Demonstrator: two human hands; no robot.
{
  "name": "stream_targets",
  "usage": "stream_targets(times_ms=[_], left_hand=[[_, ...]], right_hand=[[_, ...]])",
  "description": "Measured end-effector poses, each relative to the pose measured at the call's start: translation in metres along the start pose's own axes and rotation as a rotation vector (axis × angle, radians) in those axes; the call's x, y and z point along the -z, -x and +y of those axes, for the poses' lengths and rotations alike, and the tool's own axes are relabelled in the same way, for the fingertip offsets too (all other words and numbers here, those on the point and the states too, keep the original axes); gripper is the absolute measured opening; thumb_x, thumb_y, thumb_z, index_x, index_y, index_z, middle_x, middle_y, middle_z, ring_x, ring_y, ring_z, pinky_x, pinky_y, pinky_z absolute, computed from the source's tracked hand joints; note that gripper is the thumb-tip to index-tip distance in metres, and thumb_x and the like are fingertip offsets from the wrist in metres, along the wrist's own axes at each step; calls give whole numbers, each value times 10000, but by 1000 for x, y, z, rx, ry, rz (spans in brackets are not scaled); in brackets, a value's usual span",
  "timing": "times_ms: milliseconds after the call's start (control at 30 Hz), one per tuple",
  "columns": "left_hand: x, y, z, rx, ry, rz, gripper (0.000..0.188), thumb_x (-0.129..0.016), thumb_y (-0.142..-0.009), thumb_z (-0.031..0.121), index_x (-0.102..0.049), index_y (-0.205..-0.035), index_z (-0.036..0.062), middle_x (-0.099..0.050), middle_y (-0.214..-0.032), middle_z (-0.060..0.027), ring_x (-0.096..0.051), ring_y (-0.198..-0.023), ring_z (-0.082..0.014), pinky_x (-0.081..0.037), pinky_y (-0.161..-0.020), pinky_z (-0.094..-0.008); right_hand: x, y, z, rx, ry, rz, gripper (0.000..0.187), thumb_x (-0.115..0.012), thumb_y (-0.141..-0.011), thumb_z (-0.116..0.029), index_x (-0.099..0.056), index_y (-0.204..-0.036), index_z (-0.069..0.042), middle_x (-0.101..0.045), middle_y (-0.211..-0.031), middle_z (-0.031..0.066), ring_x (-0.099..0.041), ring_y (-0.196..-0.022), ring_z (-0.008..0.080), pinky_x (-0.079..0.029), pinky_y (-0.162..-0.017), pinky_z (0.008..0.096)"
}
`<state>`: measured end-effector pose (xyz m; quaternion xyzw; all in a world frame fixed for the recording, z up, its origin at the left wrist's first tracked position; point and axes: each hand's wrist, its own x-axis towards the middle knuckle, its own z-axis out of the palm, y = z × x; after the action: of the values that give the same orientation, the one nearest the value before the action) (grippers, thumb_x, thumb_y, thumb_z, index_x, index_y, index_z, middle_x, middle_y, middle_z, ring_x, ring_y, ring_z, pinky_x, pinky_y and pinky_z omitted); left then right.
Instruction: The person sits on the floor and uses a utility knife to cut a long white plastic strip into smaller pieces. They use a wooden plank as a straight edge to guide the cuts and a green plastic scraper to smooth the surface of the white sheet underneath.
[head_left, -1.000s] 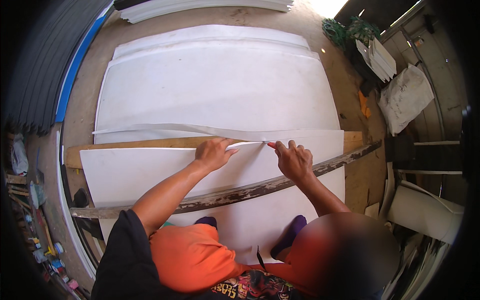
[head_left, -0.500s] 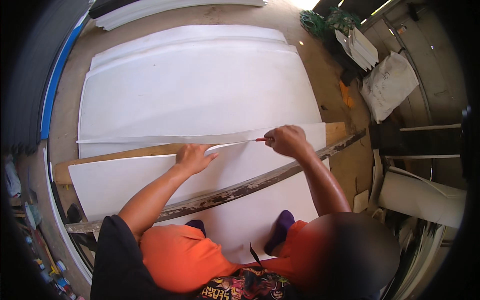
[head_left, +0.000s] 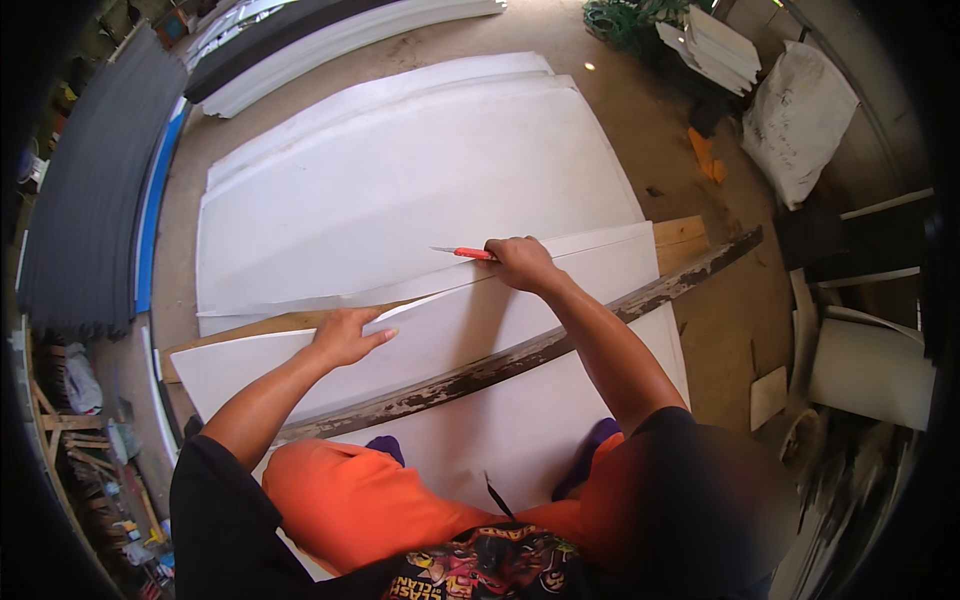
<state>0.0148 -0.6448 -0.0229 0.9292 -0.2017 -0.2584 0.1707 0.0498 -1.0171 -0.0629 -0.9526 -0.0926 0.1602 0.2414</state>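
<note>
My right hand (head_left: 522, 264) grips a red-handled utility knife (head_left: 462, 252), its blade pointing left along a cut line in a large white sheet (head_left: 400, 190). My left hand (head_left: 345, 338) presses flat, fingers apart, on the nearer white strip (head_left: 440, 325), just below the slit. Under the cut lies a wooden board (head_left: 682, 232), showing at both ends. A long weathered batten (head_left: 560, 345) runs across the sheet below both hands. I am crouched over the sheet, orange-clad knees at the bottom of the view.
Dark corrugated sheets (head_left: 85, 190) and a blue strip (head_left: 152, 210) line the left. White panels (head_left: 330, 45) lie at the top, stacked white pieces (head_left: 722, 45) and a white sack (head_left: 795, 125) at the upper right. Scraps and tools crowd the left and right edges.
My right hand has drawn the knife rightward along the cut line. My left hand has stayed pressed on the near strip, and the slit behind the blade has opened further.
</note>
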Motion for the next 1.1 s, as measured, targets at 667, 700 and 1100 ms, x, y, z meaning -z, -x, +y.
stream_targets(times_ms=[667,700,1100], left_hand=[[-18,-40,103,-107,-48,86,623,-714,-968,515,-731,-1277,-25,-756,-1140,-266,-714,-1099,-427,-559,-973,-484],[-22,-41,103,-100,-45,97,608,-714,-968,511,-742,-1263,-19,-761,-1114,-261,-719,-1081,-423,-562,-962,-486],[-38,-54,88,-133,-30,177,458,-714,-976,465,-797,-1219,86,-778,-1037,-218,-736,-995,-401,-568,-906,-497]], right_hand=[[19,-31,-4,-25,-94,-414,461,-618,-987,-423,-763,-1235,-63,-787,-1160,136,-735,-1115,360,-560,-976,470],[17,-25,4,30,-149,-298,479,-606,-1025,-458,-760,-1211,-44,-790,-1083,156,-743,-1045,372,-571,-924,479],[59,89,-15,79,-54,108,255,-653,-1022,-325,-706,-1174,-128,-769,-1002,137,-727,-961,386,-561,-819,515]])
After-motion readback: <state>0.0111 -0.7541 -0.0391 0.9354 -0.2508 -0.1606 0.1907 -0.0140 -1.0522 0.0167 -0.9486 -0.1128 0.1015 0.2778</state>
